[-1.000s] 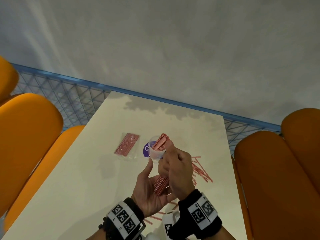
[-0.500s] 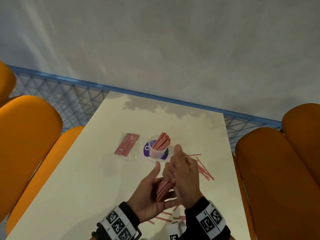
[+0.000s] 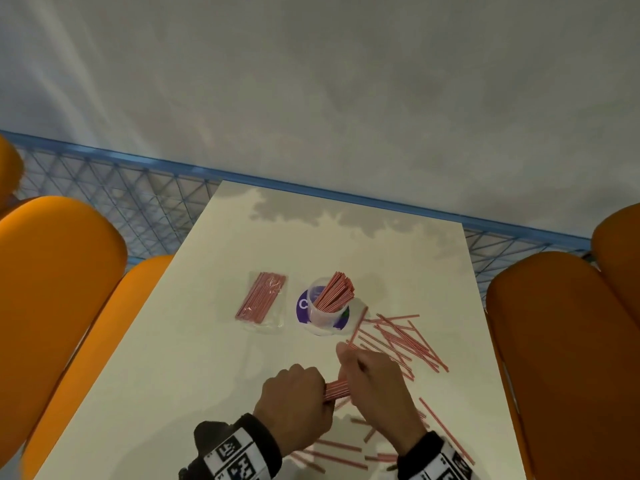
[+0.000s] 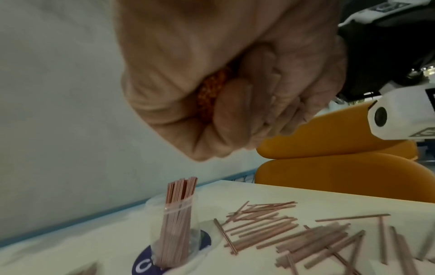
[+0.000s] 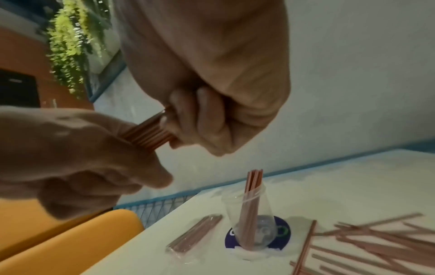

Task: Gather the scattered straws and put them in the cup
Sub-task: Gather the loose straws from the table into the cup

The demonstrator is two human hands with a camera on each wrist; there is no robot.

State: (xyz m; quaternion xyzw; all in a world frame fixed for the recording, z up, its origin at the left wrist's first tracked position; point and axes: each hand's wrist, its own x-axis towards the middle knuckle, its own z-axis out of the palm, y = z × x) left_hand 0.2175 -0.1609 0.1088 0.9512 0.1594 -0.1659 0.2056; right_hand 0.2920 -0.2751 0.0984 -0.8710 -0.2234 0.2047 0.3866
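A clear plastic cup (image 3: 323, 315) (image 4: 174, 230) (image 5: 249, 221) stands on a purple coaster mid-table, with a sheaf of red straws leaning in it. A bundle of red straws (image 3: 335, 389) (image 5: 149, 134) lies level between my two hands above the near table. My left hand (image 3: 294, 405) (image 4: 212, 78) has its fingers curled round one end. At the other end my right hand (image 3: 375, 386) (image 5: 207, 104) grips it. Loose straws (image 3: 398, 339) (image 4: 294, 236) lie scattered right of the cup, and more (image 3: 346, 448) lie under my wrists.
A sealed clear packet of red straws (image 3: 261, 299) (image 5: 194, 233) lies left of the cup. Orange seats (image 3: 52, 289) flank the cream table (image 3: 194, 358) on both sides. A blue mesh rail (image 3: 138, 202) and a grey wall run behind the far edge.
Both hands have dropped back from the cup toward me. The left palm, open upward before, has turned over and closed round the bundle, which now lies level between the hands.
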